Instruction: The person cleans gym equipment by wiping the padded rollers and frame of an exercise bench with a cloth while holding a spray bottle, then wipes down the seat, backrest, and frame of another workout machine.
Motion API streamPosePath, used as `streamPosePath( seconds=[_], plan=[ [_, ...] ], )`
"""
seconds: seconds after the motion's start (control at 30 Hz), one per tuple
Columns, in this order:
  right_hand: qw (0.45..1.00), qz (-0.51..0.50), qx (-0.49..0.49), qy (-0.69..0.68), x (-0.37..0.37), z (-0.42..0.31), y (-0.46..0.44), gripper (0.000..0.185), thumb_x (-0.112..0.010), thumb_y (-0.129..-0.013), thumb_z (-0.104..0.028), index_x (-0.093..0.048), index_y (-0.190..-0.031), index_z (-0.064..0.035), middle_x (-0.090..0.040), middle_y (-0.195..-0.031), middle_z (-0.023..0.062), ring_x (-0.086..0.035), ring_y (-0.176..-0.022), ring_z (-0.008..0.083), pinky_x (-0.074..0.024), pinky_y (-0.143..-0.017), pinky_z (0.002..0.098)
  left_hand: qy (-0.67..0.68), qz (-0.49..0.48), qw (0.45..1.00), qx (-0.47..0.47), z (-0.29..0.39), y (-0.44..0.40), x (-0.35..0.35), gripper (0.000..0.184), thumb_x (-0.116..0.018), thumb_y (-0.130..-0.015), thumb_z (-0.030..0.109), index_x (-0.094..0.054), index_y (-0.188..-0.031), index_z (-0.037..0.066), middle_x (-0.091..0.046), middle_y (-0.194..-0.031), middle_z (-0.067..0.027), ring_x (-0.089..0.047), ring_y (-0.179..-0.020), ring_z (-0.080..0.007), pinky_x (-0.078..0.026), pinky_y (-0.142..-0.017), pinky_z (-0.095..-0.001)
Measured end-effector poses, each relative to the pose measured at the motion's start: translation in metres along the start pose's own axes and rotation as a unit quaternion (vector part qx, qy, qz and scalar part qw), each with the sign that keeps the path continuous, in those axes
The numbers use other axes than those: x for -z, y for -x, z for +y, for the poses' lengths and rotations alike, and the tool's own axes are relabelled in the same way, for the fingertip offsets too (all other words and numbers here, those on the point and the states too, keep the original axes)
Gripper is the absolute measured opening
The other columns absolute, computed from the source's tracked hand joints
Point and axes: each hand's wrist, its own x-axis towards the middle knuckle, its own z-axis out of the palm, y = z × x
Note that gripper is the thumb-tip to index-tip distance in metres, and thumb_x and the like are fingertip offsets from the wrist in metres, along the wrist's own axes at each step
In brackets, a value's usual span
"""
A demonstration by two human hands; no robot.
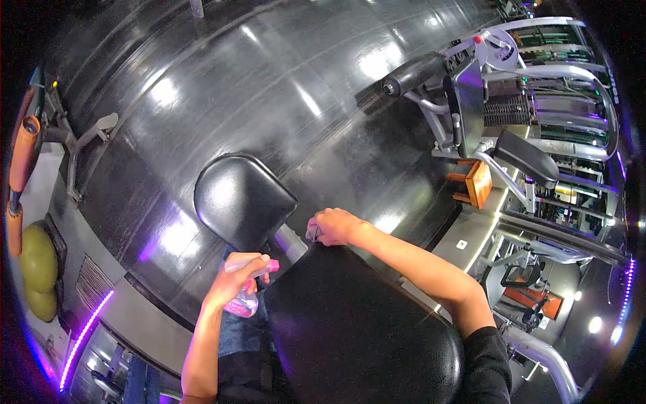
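Note:
My left hand [243, 275] is wrapped round a clear spray bottle [243, 303] with a pink nozzle, beside the left edge of a large black padded backrest [363, 330]. At the narrow far end of that pad, my right hand [333, 227] is closed on a bunched greyish cloth [313, 229], only a small part of which shows. A smaller black seat pad [242, 195] lies beyond both hands, joined by a grey metal bar [290, 243].
A weight machine [471, 101] with black pads stands at the upper right, near a small wooden stool [474, 183]. Green balls [39, 262] and an orange-handled item [24, 153] are at the left. Dark glossy floor [269, 81] stretches ahead.

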Motion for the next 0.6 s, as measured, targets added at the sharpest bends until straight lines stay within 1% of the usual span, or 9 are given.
streamPosePath(
  seconds=[0.07, 0.2, 0.27, 0.3, 0.37, 0.4, 0.47, 0.6],
  plan=[
    [1.000, 0.001, 0.016, 0.007, 0.006, -0.004, 0.007, 0.035, -0.066, -0.074, -0.016, -0.068, -0.108, -0.0143, -0.069, -0.100, 0.0133, -0.066, -0.094, 0.0335, -0.0527, -0.085, 0.0416, -0.001, 0.000, 1.000, -0.003, 0.000, 0.000, -0.001, 0.035, -0.057, -0.092, 0.034, -0.069, -0.087, 0.001, -0.064, -0.066, -0.0067, -0.050, -0.045, -0.0087, -0.039, -0.044, -0.0234],
    [0.999, -0.035, 0.029, -0.016, 0.016, -0.003, 0.001, 0.034, -0.065, -0.074, -0.017, -0.068, -0.108, -0.0144, -0.070, -0.098, 0.0134, -0.066, -0.095, 0.0338, -0.0527, -0.085, 0.0423, 0.008, 0.011, 1.000, -0.006, 0.000, 0.004, 0.001, 0.036, -0.057, -0.093, 0.035, -0.070, -0.088, 0.002, -0.064, -0.066, -0.0066, -0.050, -0.045, -0.0085, -0.039, -0.044, -0.0235],
    [0.991, -0.100, 0.054, 0.065, 0.021, -0.012, -0.007, 0.032, -0.065, -0.072, -0.017, -0.069, -0.104, -0.0126, -0.070, -0.096, 0.0161, -0.067, -0.093, 0.0345, -0.0543, -0.082, 0.0441, 0.022, 0.029, 0.999, -0.032, -0.001, 0.007, 0.003, 0.037, -0.057, -0.093, 0.035, -0.070, -0.088, 0.001, -0.063, -0.065, -0.0066, -0.050, -0.045, -0.0084, -0.039, -0.044, -0.0232],
    [0.991, -0.103, 0.056, 0.070, 0.022, -0.016, -0.010, 0.032, -0.065, -0.072, -0.017, -0.069, -0.104, -0.0126, -0.070, -0.096, 0.0161, -0.067, -0.093, 0.0345, -0.0543, -0.082, 0.0441, 0.026, 0.033, 0.999, -0.034, -0.001, 0.010, 0.004, 0.037, -0.057, -0.093, 0.035, -0.070, -0.088, 0.001, -0.063, -0.065, -0.0066, -0.050, -0.045, -0.0084, -0.039, -0.044, -0.0232],
    [0.983, -0.114, 0.054, 0.136, 0.022, -0.024, -0.013, 0.033, -0.064, -0.072, -0.018, -0.070, -0.104, -0.0148, -0.070, -0.095, 0.0158, -0.067, -0.093, 0.0352, -0.0544, -0.082, 0.0444, 0.038, 0.055, 0.997, -0.033, -0.002, 0.016, 0.007, 0.037, -0.057, -0.093, 0.035, -0.069, -0.087, 0.001, -0.063, -0.066, -0.0068, -0.050, -0.045, -0.0086, -0.039, -0.044, -0.0232],
    [0.982, -0.116, 0.057, 0.142, 0.018, -0.022, -0.014, 0.033, -0.064, -0.072, -0.018, -0.070, -0.104, -0.0148, -0.070, -0.095, 0.0158, -0.067, -0.093, 0.0352, -0.0544, -0.082, 0.0444, 0.041, 0.059, 0.997, -0.036, -0.004, 0.018, 0.008, 0.037, -0.057, -0.093, 0.035, -0.069, -0.087, 0.001, -0.063, -0.066, -0.0068, -0.050, -0.045, -0.0086, -0.039, -0.044, -0.0232],
    [0.988, -0.070, 0.101, 0.091, 0.004, -0.012, -0.015, 0.033, -0.064, -0.072, -0.018, -0.070, -0.104, -0.0175, -0.070, -0.094, 0.0154, -0.067, -0.092, 0.0355, -0.0544, -0.081, 0.0450, 0.063, 0.068, 0.995, -0.031, -0.010, 0.022, 0.011, 0.038, -0.057, -0.093, 0.035, -0.068, -0.084, 0.001, -0.063, -0.066, -0.0069, -0.050, -0.045, -0.0089, -0.038, -0.044, -0.0237],
    [0.984, -0.069, 0.125, 0.109, -0.007, -0.027, -0.016, 0.034, -0.064, -0.072, -0.018, -0.070, -0.105, -0.0193, -0.070, -0.094, 0.0155, -0.067, -0.091, 0.0352, -0.0542, -0.081, 0.0458, 0.058, 0.093, 0.993, -0.044, -0.021, 0.021, 0.011, 0.037, -0.056, -0.091, 0.035, -0.066, -0.079, 0.001, -0.064, -0.065, -0.0091, -0.050, -0.043, -0.0111, -0.039, -0.042, -0.0251]
  ],
)
